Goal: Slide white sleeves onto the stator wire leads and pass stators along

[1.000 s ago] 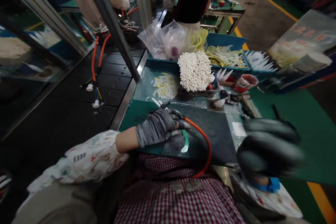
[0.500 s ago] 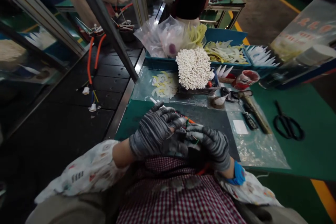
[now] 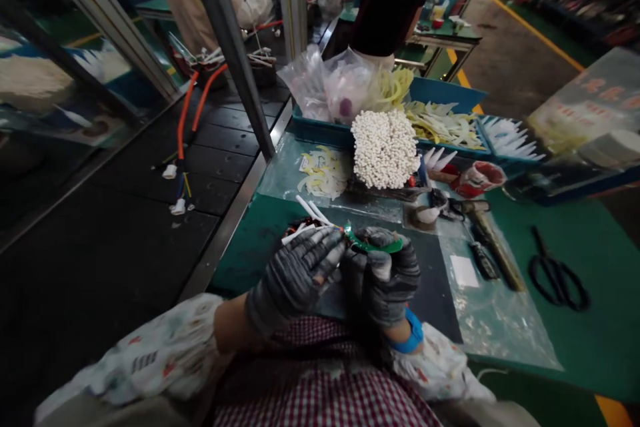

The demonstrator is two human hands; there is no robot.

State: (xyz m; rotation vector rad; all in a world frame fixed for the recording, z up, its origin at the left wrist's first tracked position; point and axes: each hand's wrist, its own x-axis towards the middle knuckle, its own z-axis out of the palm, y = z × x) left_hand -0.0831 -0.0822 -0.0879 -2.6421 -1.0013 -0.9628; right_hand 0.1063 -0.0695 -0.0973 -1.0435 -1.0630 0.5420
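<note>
Your left hand (image 3: 297,280), gloved in grey-striped knit, sets its nearly straight fingers against slim, smooth white tubes (image 3: 313,211), at least three; its grip underneath cannot be seen. Your right hand (image 3: 390,277), gloved alike, is curled closed on one glossy, curved green strip (image 3: 375,245), whose left end sits just beside the left fingertips. The strip is above the flat dark mat (image 3: 435,290). At right, one pair of black, loop-handled scissors (image 3: 556,273) lies on the green counter (image 3: 610,267).
</note>
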